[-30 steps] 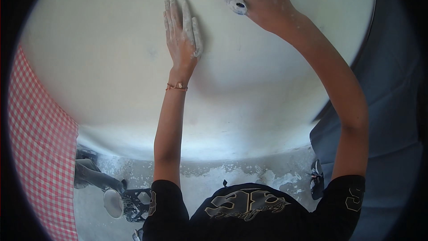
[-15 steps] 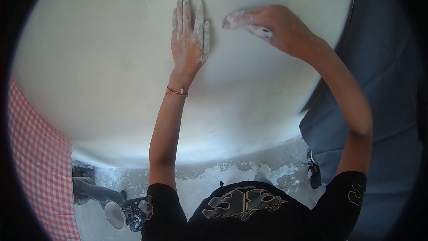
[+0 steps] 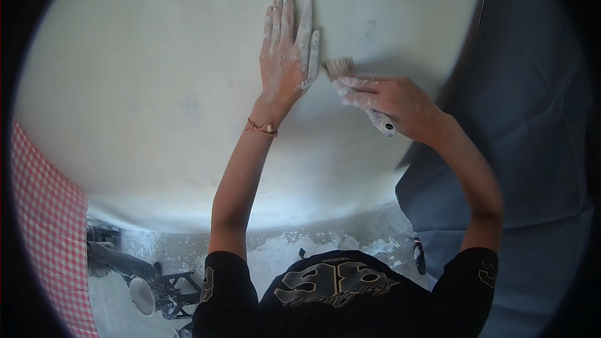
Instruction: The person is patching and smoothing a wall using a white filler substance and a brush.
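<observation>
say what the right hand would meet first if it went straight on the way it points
Probably the left hand, at its thumb: the right hand, holding the brush, points leftward at it, though depth is hard to judge.

The left hand lies flat, palm down, fingers straight and pointing to the far side. The index stands slightly apart from the middle finger, and the thumb runs close beside the index. The left arm reaches nearly straight from the near side, leaning a little right. The right hand sits nearer and to the right — its fingers closed in a grip and pointing left, its back uppermost. The right arm bends at the elbow, its forearm slanting far and left. Pale residue coats the fingers of both hands — thickest on the left.
</observation>
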`<state>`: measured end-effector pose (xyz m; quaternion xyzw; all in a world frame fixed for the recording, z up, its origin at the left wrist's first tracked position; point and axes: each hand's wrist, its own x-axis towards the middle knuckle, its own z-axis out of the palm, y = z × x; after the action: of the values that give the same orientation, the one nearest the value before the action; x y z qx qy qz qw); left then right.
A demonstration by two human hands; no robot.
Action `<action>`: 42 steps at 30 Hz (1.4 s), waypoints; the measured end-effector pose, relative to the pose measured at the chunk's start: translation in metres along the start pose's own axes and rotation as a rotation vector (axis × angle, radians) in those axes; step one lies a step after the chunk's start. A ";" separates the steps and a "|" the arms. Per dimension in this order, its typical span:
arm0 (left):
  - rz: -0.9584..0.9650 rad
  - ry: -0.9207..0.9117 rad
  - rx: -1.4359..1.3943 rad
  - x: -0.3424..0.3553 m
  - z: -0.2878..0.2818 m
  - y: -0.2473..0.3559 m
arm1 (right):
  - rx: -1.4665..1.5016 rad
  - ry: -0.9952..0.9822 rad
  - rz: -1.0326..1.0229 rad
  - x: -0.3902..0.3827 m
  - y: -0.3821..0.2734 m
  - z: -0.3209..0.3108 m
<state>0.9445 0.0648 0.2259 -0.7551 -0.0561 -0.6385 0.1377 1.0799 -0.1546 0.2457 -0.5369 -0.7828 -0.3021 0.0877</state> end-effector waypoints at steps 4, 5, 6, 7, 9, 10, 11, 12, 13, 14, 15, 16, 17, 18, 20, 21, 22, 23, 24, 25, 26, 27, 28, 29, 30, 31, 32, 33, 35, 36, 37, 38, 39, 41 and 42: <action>0.014 -0.012 0.040 0.013 0.002 0.012 | 0.360 -0.179 -0.004 0.003 0.022 -0.003; 0.015 -0.012 0.040 0.018 0.001 0.015 | 0.315 -0.140 -0.018 0.008 0.027 -0.008; 0.029 -0.004 0.044 0.020 0.003 0.020 | 0.310 -0.138 -0.025 0.009 0.038 -0.013; 0.042 0.003 0.046 0.023 0.005 0.024 | 0.190 0.003 -0.051 0.010 0.049 -0.019; 0.040 0.016 0.093 0.026 0.013 0.029 | 0.082 0.141 -0.078 0.012 0.059 -0.035; 0.040 0.027 0.136 0.025 0.014 0.031 | -0.135 0.314 -0.052 0.017 0.057 -0.053; 0.038 0.023 0.126 0.026 0.019 0.034 | -0.362 0.475 -0.015 0.018 0.055 -0.070; 0.015 0.057 0.126 0.028 0.024 0.034 | -0.360 0.469 -0.012 0.020 0.055 -0.082; -0.006 0.088 0.129 0.027 0.027 0.032 | -0.369 0.565 -0.030 0.027 0.058 -0.089; -0.010 0.046 0.235 0.024 0.029 0.031 | -0.378 0.661 -0.047 0.029 0.062 -0.090; -0.012 0.045 0.232 0.025 0.027 0.031 | -0.379 0.658 -0.046 0.025 0.066 -0.081; -0.007 0.063 0.226 0.025 0.031 0.031 | -0.506 0.554 -0.076 0.014 0.074 -0.059; 0.000 0.079 0.233 0.025 0.029 0.030 | -0.622 0.457 -0.112 0.008 0.078 -0.041; -0.003 0.075 0.236 0.024 0.030 0.029 | -0.617 0.457 -0.113 0.001 0.075 -0.028; -0.004 0.056 0.220 0.021 0.031 0.031 | -0.396 0.315 -0.157 -0.018 0.059 -0.013; -0.004 0.050 0.220 0.020 0.031 0.032 | -0.391 0.314 -0.154 -0.024 0.052 -0.009; 0.005 0.058 0.233 0.021 0.031 0.031 | -0.256 0.231 -0.166 -0.029 0.046 -0.006; 0.015 0.066 0.247 0.020 0.031 0.031 | -0.121 0.150 -0.179 -0.031 0.043 -0.003; 0.018 0.064 0.239 0.021 0.034 0.031 | -0.123 0.148 -0.171 -0.034 0.043 0.001; 0.025 0.084 0.242 0.020 0.036 0.031 | 0.270 -0.029 -0.069 -0.036 0.046 0.008; 0.033 0.103 0.246 0.020 0.037 0.031 | 0.661 -0.204 0.037 -0.036 0.048 0.011; 0.035 0.100 0.252 0.017 0.035 0.029 | 0.666 -0.202 0.032 -0.029 0.051 0.013; 0.037 0.102 0.236 0.018 0.037 0.030 | 0.675 -0.068 -0.018 -0.023 0.055 0.010; 0.038 0.104 0.221 0.019 0.040 0.032 | 0.680 0.065 -0.069 -0.017 0.060 0.005; 0.041 0.106 0.226 0.020 0.039 0.032 | 0.679 0.069 -0.074 -0.007 0.067 -0.003; 0.035 0.099 0.218 0.019 0.039 0.034 | 0.389 0.175 -0.098 0.002 0.074 -0.019; 0.028 0.092 0.209 0.020 0.040 0.036 | 0.096 0.275 -0.120 0.008 0.076 -0.032; 0.026 0.086 0.218 0.018 0.036 0.034 | 0.106 0.278 -0.125 0.016 0.070 -0.038; 0.028 0.083 0.230 0.017 0.036 0.033 | -0.398 0.510 -0.176 0.024 0.059 -0.046; 0.028 0.085 0.230 0.017 0.036 0.034 | -0.400 0.509 -0.177 0.022 0.060 -0.046; 0.034 0.085 0.230 0.016 0.036 0.034 | -0.510 0.537 -0.166 0.019 0.064 -0.044; 0.041 0.086 0.230 0.016 0.036 0.035 | -0.621 0.564 -0.154 0.017 0.066 -0.041; 0.043 0.090 0.230 0.015 0.037 0.034 | -0.625 0.566 -0.155 0.013 0.061 -0.031; 0.038 0.066 0.179 0.010 0.040 0.035 | -0.598 0.469 -0.179 -0.003 0.047 0.001; 0.034 0.063 0.183 0.009 0.040 0.034 | -0.592 0.469 -0.182 -0.012 0.040 0.017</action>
<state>0.9928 0.0424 0.2240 -0.7199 -0.0969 -0.6516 0.2187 1.1237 -0.1443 0.2415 -0.3834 -0.6649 -0.6362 0.0784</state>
